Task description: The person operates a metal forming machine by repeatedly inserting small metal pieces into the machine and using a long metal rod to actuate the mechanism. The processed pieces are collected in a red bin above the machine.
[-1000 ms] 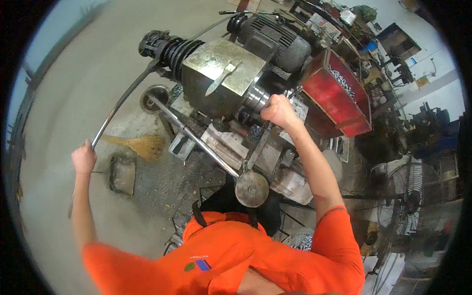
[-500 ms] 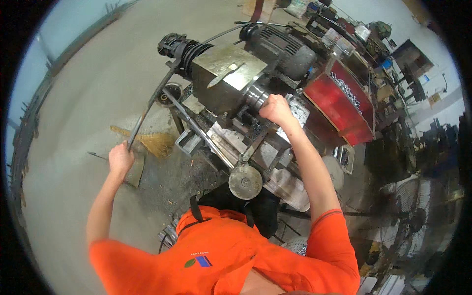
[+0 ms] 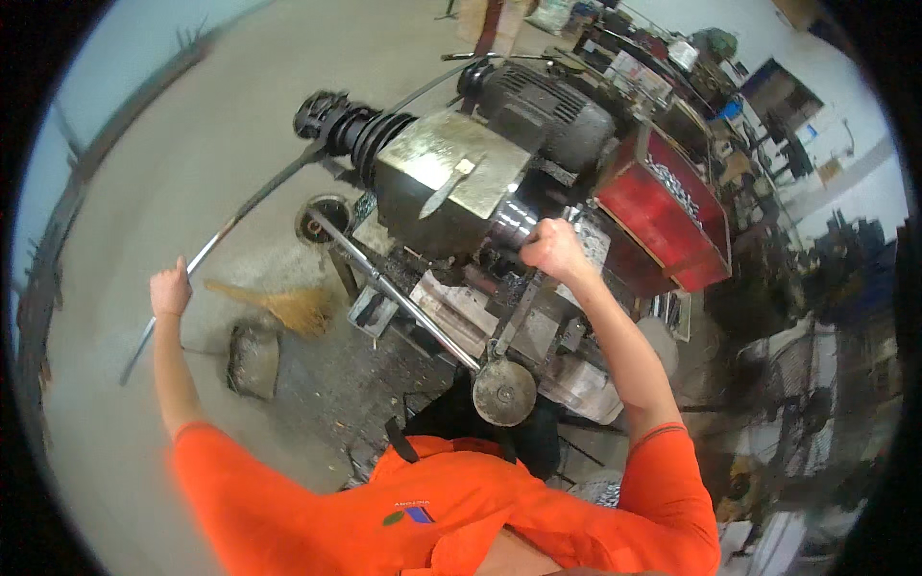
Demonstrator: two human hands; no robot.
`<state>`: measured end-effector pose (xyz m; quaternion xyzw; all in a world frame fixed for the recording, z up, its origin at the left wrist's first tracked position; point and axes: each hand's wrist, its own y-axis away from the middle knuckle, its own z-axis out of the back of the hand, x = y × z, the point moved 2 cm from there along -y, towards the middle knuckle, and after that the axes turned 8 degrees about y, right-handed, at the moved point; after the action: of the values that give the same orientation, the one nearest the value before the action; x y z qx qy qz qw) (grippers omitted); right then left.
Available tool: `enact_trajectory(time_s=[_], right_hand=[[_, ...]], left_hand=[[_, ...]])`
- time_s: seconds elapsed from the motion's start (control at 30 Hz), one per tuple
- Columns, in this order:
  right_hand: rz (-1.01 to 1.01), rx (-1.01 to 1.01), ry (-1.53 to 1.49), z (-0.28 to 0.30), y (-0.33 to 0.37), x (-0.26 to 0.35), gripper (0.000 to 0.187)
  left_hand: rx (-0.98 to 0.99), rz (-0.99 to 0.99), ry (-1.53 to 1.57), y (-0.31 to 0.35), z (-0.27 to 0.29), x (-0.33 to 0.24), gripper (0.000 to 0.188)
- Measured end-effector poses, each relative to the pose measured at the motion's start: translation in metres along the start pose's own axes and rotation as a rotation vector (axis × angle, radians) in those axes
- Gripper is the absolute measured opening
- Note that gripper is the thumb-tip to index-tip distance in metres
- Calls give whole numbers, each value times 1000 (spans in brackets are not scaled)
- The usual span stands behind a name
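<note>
My left hand [image 3: 171, 291] is closed round a long metal lever [image 3: 230, 223], out to the left of the lathe-like machine. The lever slopes up to the belt pulley end [image 3: 384, 144] of the greasy headstock [image 3: 413, 197]. My right hand [image 3: 555, 252] is closed in front of the shiny round spindle nose [image 3: 514, 223]; whatever its fingers hold there is hidden. A flat pointed metal tool [image 3: 449, 188] rests on top of the headstock. Nearer to me, a long handled bar [image 3: 394, 288] slants down to a round metal disc [image 3: 503, 392].
Behind the headstock sits a finned motor [image 3: 547, 106]. To its right, a red bin [image 3: 663, 216] holds many small metal parts. A straw broom [image 3: 288, 307] and a dustpan [image 3: 254, 360] lie on the floor at left. A fan [image 3: 816, 403] stands at right.
My left hand has swung the lever outward to the left, its end now lower left past the hand. My right hand stays by the spindle nose. The whole view has tilted slightly.
</note>
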<state>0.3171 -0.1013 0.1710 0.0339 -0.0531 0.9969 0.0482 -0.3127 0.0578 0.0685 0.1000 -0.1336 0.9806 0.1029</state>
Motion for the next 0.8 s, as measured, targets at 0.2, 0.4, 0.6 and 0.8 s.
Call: enact_trajectory(time_s=[0.2, 0.4, 0.6, 0.8], right_hand=[[155, -225, -61, 8, 31, -19, 27], [-14, -537, -226, 72, 144, -65, 33], [-457, -372, -129, 58, 293, -142, 28], [-943, -129, 224, -19, 454, -248, 51]], left_hand=[[-311, 47, 356, -34, 19, -74, 31], [407, 111, 898, 22, -70, -251, 36], [355, -570, 246, 33, -119, -317, 19], [463, -476, 75, 13, -100, -321, 24]])
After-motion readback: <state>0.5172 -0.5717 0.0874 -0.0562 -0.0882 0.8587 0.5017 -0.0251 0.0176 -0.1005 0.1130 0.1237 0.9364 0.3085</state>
